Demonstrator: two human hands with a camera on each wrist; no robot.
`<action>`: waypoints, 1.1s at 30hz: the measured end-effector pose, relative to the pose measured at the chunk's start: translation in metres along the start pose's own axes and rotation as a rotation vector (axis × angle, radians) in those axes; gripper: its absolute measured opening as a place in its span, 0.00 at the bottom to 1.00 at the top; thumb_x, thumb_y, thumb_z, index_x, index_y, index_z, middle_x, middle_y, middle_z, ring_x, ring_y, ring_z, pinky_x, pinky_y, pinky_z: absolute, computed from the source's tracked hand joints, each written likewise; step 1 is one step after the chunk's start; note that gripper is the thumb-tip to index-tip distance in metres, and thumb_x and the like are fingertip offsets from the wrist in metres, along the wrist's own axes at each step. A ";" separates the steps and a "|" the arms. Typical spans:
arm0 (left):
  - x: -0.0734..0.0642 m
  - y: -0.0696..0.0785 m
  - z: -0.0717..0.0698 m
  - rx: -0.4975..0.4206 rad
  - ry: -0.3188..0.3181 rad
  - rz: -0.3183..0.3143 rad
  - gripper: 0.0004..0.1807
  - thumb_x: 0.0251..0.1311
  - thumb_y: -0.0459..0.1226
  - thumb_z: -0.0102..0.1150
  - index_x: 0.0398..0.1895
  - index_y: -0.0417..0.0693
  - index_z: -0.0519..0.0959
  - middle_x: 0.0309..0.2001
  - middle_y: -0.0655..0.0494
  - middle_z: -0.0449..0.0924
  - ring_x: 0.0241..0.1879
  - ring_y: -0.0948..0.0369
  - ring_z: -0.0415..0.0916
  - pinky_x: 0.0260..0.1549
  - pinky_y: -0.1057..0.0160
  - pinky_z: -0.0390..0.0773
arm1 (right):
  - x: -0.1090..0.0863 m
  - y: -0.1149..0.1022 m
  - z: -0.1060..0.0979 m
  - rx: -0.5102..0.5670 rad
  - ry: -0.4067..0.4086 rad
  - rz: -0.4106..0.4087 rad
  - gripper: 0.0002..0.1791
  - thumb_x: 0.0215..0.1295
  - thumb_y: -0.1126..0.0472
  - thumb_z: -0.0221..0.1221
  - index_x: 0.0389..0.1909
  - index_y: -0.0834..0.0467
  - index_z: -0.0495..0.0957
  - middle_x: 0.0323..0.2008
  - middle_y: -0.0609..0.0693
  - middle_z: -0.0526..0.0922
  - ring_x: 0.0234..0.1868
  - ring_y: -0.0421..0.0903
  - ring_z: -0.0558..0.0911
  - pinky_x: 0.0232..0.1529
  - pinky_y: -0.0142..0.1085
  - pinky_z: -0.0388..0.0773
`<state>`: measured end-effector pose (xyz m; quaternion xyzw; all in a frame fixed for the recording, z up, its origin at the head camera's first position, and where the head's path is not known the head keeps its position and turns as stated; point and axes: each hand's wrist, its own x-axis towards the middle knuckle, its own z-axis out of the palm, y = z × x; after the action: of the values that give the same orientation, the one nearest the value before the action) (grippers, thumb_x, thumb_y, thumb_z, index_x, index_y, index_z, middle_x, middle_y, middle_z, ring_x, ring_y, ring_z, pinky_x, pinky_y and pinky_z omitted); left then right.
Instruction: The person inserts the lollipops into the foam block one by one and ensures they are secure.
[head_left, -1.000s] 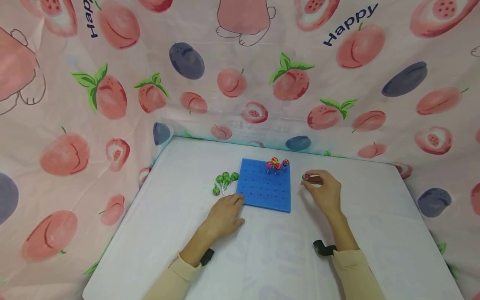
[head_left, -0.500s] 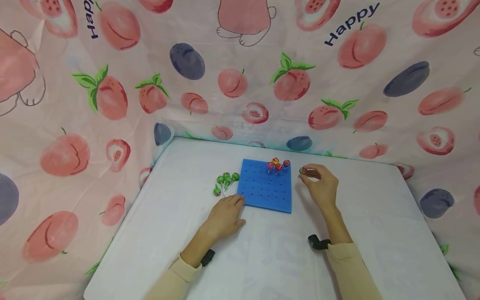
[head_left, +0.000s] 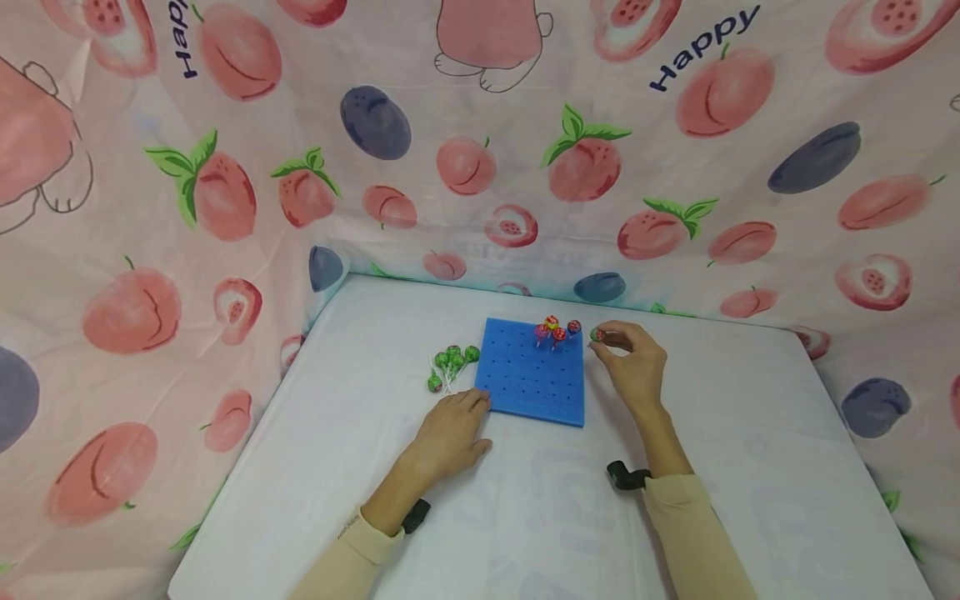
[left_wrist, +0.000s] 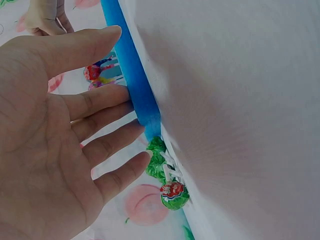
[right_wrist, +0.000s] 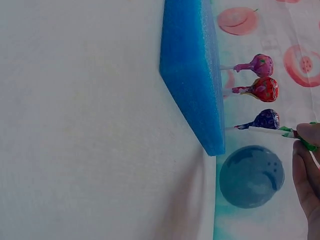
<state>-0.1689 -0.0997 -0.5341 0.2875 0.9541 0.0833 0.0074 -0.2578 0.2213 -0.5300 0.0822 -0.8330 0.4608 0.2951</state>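
Observation:
A blue foam board [head_left: 517, 375] with rows of small holes lies on the table. Several wrapped lollipops [head_left: 558, 335] stand upright by their sticks near its far right corner. Just right of that corner, my right hand [head_left: 637, 367] pinches a green-wrapped lollipop [head_left: 597, 334]; in the right wrist view its white stick [right_wrist: 267, 130] points toward the board, apart from the foam. My left hand [head_left: 448, 433] lies with straight fingers touching the board's near left corner. Beside the board's left edge is a loose bunch of green lollipops [head_left: 453, 358].
The white table [head_left: 360, 333] backs onto a hanging cloth [head_left: 510, 133] printed with fruit, which also rises on both sides. Black wrist cameras [head_left: 626, 476] sit on both forearms.
My right hand has moved left and away from me with the green lollipop, closer to the board's far right corner. The left hand stays at the board's near left corner.

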 end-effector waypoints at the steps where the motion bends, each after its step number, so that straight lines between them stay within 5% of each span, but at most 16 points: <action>1: 0.000 0.000 0.000 -0.002 0.000 -0.001 0.35 0.67 0.50 0.68 0.71 0.40 0.74 0.72 0.49 0.72 0.73 0.51 0.67 0.73 0.51 0.67 | 0.001 0.000 0.001 0.008 0.001 -0.008 0.17 0.55 0.71 0.76 0.46 0.58 0.88 0.43 0.52 0.88 0.43 0.52 0.89 0.48 0.20 0.80; 18: 0.000 -0.001 -0.001 0.003 -0.011 -0.007 0.35 0.68 0.51 0.68 0.71 0.40 0.74 0.72 0.48 0.71 0.73 0.51 0.67 0.73 0.52 0.68 | 0.008 0.005 0.022 0.013 -0.019 -0.027 0.16 0.55 0.72 0.76 0.44 0.59 0.88 0.43 0.51 0.87 0.43 0.49 0.89 0.48 0.20 0.80; 27: -0.001 -0.001 -0.001 -0.011 -0.006 -0.005 0.35 0.67 0.50 0.68 0.71 0.40 0.74 0.72 0.49 0.71 0.73 0.51 0.67 0.73 0.52 0.67 | 0.008 0.007 0.028 -0.016 -0.038 -0.020 0.15 0.56 0.71 0.76 0.44 0.58 0.88 0.44 0.51 0.87 0.42 0.49 0.89 0.48 0.41 0.87; 33: 0.000 -0.001 0.000 -0.008 -0.002 0.000 0.35 0.67 0.51 0.68 0.71 0.40 0.74 0.72 0.49 0.71 0.73 0.51 0.68 0.73 0.52 0.68 | 0.010 0.008 0.031 -0.020 -0.047 -0.023 0.16 0.55 0.71 0.76 0.45 0.59 0.87 0.45 0.52 0.87 0.42 0.52 0.89 0.47 0.42 0.88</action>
<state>-0.1697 -0.1007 -0.5342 0.2875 0.9538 0.0870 0.0093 -0.2819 0.2022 -0.5428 0.0996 -0.8434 0.4469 0.2813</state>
